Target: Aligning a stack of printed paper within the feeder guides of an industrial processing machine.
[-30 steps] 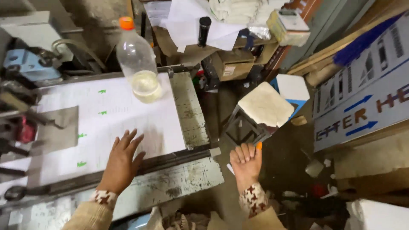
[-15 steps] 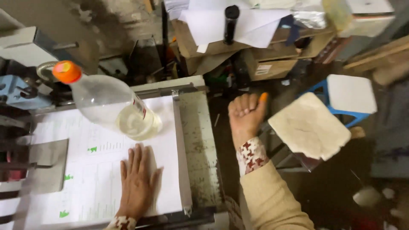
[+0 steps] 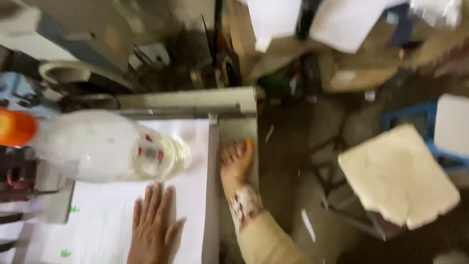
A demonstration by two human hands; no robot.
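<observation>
My left hand lies flat, fingers spread, on a white sheet with small green marks, spread over a metal machine table. Just beyond its fingertips stands a clear plastic bottle with an orange cap and a little yellowish liquid at the bottom. My right hand rests on the table's right metal edge strip, fingers curled, one fingertip orange. I cannot tell whether it holds anything. A patterned cuff and tan sleeve cover the right wrist.
Right of the table stands a stool with a worn cream cushion and a blue stool with a white top. Cardboard boxes and white papers crowd the back. Machine parts sit at the back left.
The view has swung closer over the table. My right hand has come in from the air over the floor and down onto the table's right edge. The left hand stays flat on the sheet.
</observation>
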